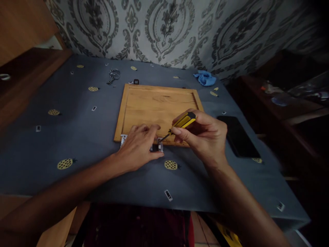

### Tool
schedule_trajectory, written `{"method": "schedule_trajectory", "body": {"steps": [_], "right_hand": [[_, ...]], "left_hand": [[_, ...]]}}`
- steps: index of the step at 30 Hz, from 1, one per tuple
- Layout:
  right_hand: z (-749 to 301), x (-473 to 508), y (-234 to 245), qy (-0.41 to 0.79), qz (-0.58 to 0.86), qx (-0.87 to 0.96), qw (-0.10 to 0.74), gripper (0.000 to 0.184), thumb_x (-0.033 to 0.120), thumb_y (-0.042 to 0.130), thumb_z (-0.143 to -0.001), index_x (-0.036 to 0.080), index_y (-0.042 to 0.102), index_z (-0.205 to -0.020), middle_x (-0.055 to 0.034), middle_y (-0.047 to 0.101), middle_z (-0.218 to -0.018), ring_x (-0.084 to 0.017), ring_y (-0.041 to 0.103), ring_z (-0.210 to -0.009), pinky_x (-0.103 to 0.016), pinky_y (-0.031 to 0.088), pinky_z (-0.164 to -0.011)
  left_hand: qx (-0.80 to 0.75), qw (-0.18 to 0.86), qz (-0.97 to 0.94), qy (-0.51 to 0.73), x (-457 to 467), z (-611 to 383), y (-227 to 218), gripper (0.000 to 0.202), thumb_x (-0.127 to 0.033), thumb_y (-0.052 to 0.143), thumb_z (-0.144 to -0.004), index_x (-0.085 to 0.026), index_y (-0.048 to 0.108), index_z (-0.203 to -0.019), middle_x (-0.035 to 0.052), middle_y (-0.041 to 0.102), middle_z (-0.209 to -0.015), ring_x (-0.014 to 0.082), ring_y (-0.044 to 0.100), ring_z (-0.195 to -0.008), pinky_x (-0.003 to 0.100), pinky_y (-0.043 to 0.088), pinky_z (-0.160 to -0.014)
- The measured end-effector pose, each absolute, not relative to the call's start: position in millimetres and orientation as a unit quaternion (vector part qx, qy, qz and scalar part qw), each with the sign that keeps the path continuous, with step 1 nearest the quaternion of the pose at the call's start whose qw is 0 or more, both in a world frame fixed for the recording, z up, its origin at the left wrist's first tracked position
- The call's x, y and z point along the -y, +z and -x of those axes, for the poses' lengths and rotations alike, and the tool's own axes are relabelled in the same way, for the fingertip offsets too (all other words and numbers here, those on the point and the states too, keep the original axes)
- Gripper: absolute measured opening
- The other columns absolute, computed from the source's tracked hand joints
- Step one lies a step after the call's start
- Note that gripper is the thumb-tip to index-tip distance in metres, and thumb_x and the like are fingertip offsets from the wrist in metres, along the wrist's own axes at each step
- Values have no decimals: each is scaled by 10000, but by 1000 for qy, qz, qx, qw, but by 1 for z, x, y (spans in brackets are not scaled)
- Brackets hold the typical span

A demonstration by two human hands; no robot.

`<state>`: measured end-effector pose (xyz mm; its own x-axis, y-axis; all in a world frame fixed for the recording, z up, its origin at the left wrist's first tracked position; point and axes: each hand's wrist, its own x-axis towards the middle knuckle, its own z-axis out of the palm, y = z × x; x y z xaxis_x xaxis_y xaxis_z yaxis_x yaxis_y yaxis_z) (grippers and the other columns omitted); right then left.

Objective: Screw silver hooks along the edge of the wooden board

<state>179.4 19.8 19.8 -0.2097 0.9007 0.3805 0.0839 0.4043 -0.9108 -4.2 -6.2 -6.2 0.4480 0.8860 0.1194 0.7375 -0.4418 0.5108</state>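
A framed wooden panel [159, 106] lies flat on the table. At its front edge is a shiny metal fitting [160, 147], partly covered by my left hand [140, 145]; its exact kind is hard to make out. My left hand grips the fitting against the panel, thumb on the near side and fingers over the wood. In my right hand [203, 137] is a small screwdriver [185, 120] with a yellow and black handle, pinched between thumb and fingers. Its shaft slants down to the left, and the tip meets the fitting beside my left fingertips.
Beneath everything is a dark blue tablecloth [84, 137] with pineapple prints. A black phone [239, 137] lies right of my right hand. Behind the panel are loose metal hardware [113, 76], a small dark square piece [136, 82] and a crumpled blue cloth [205, 78]. A patterned wall stands behind.
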Motion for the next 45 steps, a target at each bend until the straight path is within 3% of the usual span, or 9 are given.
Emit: {"method": "schedule_trajectory", "body": {"steps": [10,20,38,45], "right_hand": [[-166,-16,16,365,400,639,546,334,370,882,-683,204,592,-690,57,552,-635,-65,512,-439,-212,433,-375],[-172,-15,21,302,392,621,608,313,381,882,-686,206,625,-713,57,581,-623,-59,531,-413,-189,460,-354],[-176,-17,20,371,388,659,527,268,330,868,-714,200,633,-721,50,605,-687,-54,565,-474,-171,492,-429],[-189,-18,28,438,356,678,470,192,272,778,-823,253,748,-1012,18,717,-880,-69,647,-537,-204,579,-529]], "left_hand": [[-492,194,-828,184,7,4,-5,562,-355,765,-821,-183,457,-1260,77,695,-1082,313,595,-1117,443,427,-916],[-495,200,-823,193,7,5,-7,590,-352,790,-801,-188,468,-1266,67,707,-1087,310,590,-1131,442,426,-940],[-494,197,-828,175,6,4,-4,568,-367,793,-806,-179,479,-1240,67,703,-1064,302,599,-1103,427,427,-909],[-496,185,-828,182,6,4,-7,618,-367,799,-800,-168,469,-1283,67,699,-1057,306,587,-1116,430,426,-912]]}}
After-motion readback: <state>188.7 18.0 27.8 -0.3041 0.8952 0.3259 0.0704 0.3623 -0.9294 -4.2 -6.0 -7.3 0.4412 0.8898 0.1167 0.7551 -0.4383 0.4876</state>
